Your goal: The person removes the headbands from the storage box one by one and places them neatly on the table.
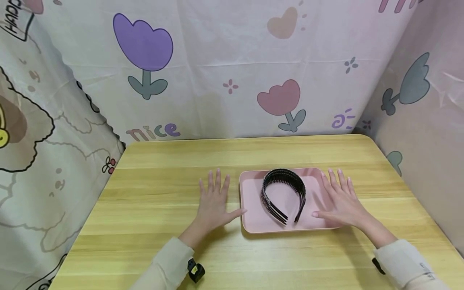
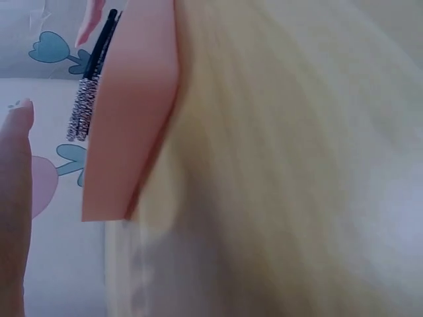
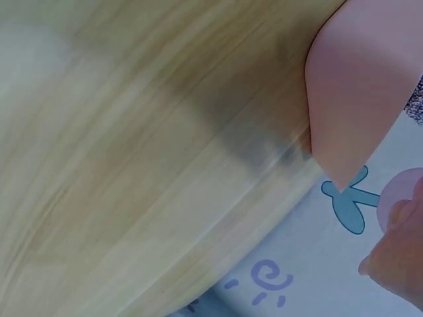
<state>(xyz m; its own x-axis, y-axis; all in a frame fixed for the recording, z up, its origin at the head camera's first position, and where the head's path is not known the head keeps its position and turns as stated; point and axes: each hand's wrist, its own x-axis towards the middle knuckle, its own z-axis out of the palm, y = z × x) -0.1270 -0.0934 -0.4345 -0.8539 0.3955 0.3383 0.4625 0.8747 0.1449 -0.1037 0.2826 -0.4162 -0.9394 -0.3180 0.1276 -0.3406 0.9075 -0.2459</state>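
Observation:
A pink rectangular tray [image 1: 253, 217] sits on the wooden table, right of centre. In it lies a black toothed headband [image 1: 284, 176], its ends pointing toward me; sparkly trim [image 2: 86, 105] shows along it in the left wrist view. My left hand [image 1: 214, 205] is spread with straight fingers beside the tray's left side, thumb tip at the rim. Over the tray's right end my right hand [image 1: 342, 203] is spread too, fingers straight, overlapping the rim in the head view. Neither hand holds anything.
The light wooden table [image 1: 163, 181] has a back edge against a printed cloth [image 1: 217, 48] with tulips. More printed cloth hangs at the left [image 1: 47, 193] and right. Dark straps [image 1: 195, 270] are at both wrists, by the pale sleeves.

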